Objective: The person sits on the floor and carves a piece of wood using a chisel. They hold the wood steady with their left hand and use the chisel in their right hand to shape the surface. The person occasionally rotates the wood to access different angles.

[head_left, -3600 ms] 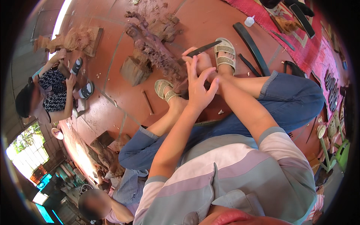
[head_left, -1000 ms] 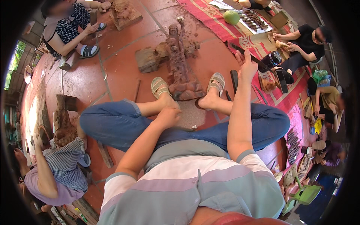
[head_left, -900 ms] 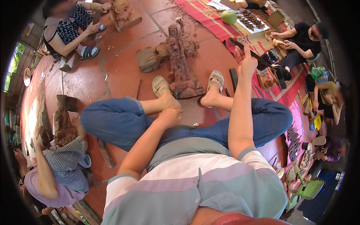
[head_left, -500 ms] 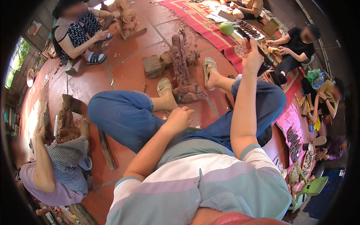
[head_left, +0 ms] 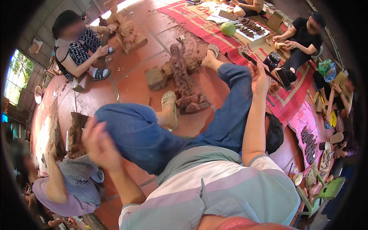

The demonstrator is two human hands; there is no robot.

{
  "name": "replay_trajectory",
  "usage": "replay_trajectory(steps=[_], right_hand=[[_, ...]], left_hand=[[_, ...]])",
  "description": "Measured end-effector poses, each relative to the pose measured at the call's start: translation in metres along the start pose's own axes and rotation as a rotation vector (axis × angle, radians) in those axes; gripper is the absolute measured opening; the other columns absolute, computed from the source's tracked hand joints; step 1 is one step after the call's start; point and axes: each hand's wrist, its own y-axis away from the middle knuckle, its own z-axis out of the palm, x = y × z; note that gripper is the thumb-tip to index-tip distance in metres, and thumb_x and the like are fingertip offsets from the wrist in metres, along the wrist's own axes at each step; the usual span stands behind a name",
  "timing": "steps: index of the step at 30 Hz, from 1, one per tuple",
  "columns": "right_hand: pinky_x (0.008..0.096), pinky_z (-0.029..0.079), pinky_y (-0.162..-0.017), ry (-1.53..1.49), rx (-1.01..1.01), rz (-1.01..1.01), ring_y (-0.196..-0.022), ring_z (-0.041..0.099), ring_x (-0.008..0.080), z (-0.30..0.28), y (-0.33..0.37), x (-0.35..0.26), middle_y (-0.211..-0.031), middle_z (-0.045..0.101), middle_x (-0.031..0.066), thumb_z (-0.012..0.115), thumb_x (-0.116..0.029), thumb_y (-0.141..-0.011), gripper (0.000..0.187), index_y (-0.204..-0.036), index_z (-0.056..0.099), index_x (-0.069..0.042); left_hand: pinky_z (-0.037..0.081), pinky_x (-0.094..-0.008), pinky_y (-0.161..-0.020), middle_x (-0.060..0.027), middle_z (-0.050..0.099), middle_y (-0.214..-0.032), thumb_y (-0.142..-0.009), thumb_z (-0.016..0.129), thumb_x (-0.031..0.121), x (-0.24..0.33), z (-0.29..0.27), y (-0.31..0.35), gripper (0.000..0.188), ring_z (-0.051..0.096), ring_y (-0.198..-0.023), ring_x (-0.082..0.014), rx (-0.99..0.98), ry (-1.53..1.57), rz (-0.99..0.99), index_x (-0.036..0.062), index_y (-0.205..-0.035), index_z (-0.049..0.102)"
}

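My right hand (head_left: 261, 82) is raised over my right thigh and closed round a flat, dark phone (head_left: 283, 80), of which mostly the edge shows. My left hand (head_left: 100, 143) hangs out past my left knee, smeared by motion, so its fingers do not show clearly. On the floor between and beyond my feet lies a reddish-brown carved wooden figure (head_left: 178, 73), propped across a wooden block (head_left: 156, 78).
To the left, a co-worker in lilac (head_left: 50, 191) sits close by a carving (head_left: 76, 138). At the far left another person (head_left: 78, 50) handles a bigger carving (head_left: 128, 32). A red mat (head_left: 203, 23) carries a green fruit (head_left: 229, 29) and rows of tools (head_left: 253, 28). A green chair (head_left: 329, 188) stands at the right.
My left hand has swung left from my lap to beyond my left knee. My right foot has moved forward and the leg has straightened. The phone stays in my right hand.
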Motion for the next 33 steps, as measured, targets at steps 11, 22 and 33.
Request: replay_trajectory(steps=[11,22,33], right_hand=[[0.0323,0.058,-0.076,0.024,-0.060,-0.060,-0.086,0.067,0.0234,-0.007,0.000,0.008,-0.094,0.063,0.0127,0.060,-0.007,-0.090,0.010,-0.093,0.057,0.003],[0.0274,0.055,-0.075,0.307,-0.106,-0.150,-0.083,0.065,0.0157,-0.017,0.013,0.020,-0.095,0.064,0.0098,0.061,-0.010,-0.091,0.014,-0.096,0.059,0.003],[0.0256,0.053,-0.073,0.450,-0.097,-0.172,-0.081,0.064,0.0134,-0.031,0.017,0.020,-0.097,0.062,0.0097,0.058,-0.006,-0.092,0.009,-0.094,0.058,0.003]], left_hand=[[0.036,-0.0427,-0.104,-0.0180,0.057,-0.121,-0.093,0.048,0.030,-0.114,0.021,0.017,0.036,0.053,-0.114,-0.0264,-0.264,1.312,-1.266,0.0038,-0.118,0.054],[0.036,-0.0395,-0.103,-0.0099,0.048,-0.134,-0.095,0.048,0.038,-0.068,0.058,0.067,0.056,0.048,-0.122,-0.0262,-0.171,0.922,-1.388,0.0008,-0.136,0.039],[0.025,-0.0384,-0.107,-0.0088,0.044,-0.139,-0.094,0.051,0.039,-0.082,0.222,-0.029,0.055,0.035,-0.132,-0.0223,-0.695,0.611,-0.809,0.0126,-0.140,0.039]])
